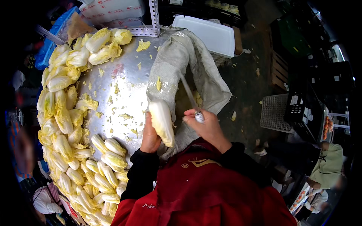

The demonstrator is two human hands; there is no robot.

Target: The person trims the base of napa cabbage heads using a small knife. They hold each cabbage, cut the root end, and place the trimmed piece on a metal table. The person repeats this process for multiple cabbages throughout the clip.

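Note:
My left hand (150, 135) holds a trimmed napa cabbage (161, 121) at the near right edge of the metal table (124, 96). To its right, my right hand (205, 127) grips the handle of a knife (189, 91), whose blurred blade points up and away over the opening of a woven plastic sack (169, 60). The sack drapes over the table's edge, and a few leaf pieces show inside it. Beside my left hand on the table is a group of trimmed cabbages (114, 159). Cut leaf scraps (125, 116) are scattered on the metal.
A large heap of napa cabbages (63, 118) lines the table's left side. A perforated metal post (154, 17) stands at the far edge, near a white plastic lid (209, 35). Crates (274, 111) stand on the floor at right; other people are at the lower right and lower left.

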